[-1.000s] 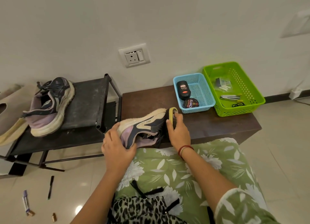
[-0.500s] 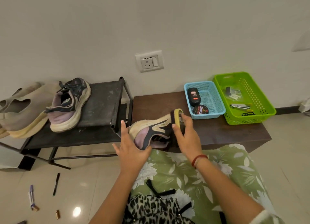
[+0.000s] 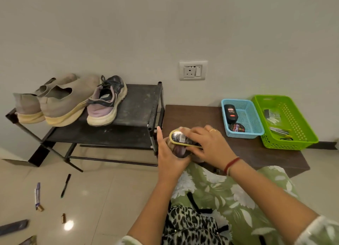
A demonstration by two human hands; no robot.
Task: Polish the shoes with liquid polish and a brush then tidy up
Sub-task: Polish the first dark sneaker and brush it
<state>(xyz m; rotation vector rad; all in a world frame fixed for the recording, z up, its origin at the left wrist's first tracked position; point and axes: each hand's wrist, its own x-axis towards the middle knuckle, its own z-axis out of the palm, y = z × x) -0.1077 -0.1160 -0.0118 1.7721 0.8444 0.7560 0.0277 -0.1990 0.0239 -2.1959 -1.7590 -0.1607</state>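
Held between both hands, above the lap and just in front of the near left corner of the brown bench: shoe, mostly covered, with only a patch of purple lining and pale upper in view.
Cupped against the left side of the shoe and gripping it: left hand; index finger straight and pointing up; other fingers hidden behind the shoe, so curl cannot be told.
Laid over the top of the brush: right hand; fingers spread and bent over the far edge, thumb at the near edge, holding the brush against the shoe; ring on one finger, red thread band at the wrist.
Brush details: oval, yellow-rimmed, labelled back facing up; bristle side not visible.

On the bench, far right end, side by side and touching:
- blue basket, holding a black polish bottle and a round tin marked "Cherry";
- green basket, holding small items too small to identify.

Left of the bench, touching it: black metal rack; on its top shelf, a matching sneaker upright, toe towards the wall, just beside two beige slip-ons.
On the wall above the bench: socket plate.
On the floor at left: black pen; purple pen; well apart from the rack.
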